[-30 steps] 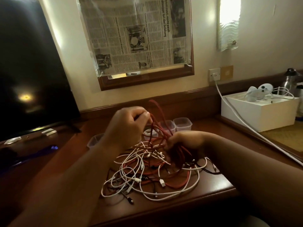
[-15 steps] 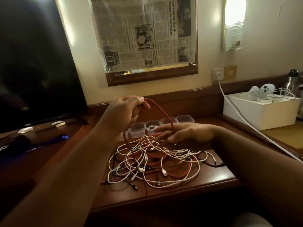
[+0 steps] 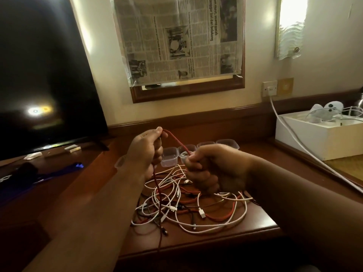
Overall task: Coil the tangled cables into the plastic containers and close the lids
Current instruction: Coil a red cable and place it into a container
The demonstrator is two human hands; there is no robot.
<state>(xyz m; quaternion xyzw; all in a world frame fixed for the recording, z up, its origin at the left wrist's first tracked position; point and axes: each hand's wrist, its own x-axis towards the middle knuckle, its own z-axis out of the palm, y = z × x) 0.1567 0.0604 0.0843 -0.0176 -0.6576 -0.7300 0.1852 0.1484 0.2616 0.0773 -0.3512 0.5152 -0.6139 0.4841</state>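
Coiling red cable (image 3: 177,143) above tangle (image 3: 188,205).
L hand (image 3: 146,154) fingers curled round it, R hand (image 3: 208,169) fisted on its other part; both just in front of containers (image 3: 198,149). Keep loops small, pull slack free w/o dragging tangle.

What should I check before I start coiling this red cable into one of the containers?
1. Left hand has a grip on the red cable: ok, it runs out over the thumb.
2. Right hand grips the cable's other side: ok, fingers curled round it.
3. Cable free of the cable pile: not ok, the strand below the left hand drops straight through the white loops.
4. Empty container within reach: ok, open, just behind the hands.
5. Neighbouring container: not ok, a white cable already lies inside.
6. Lids at hand: cannot tell, none clearly visible.
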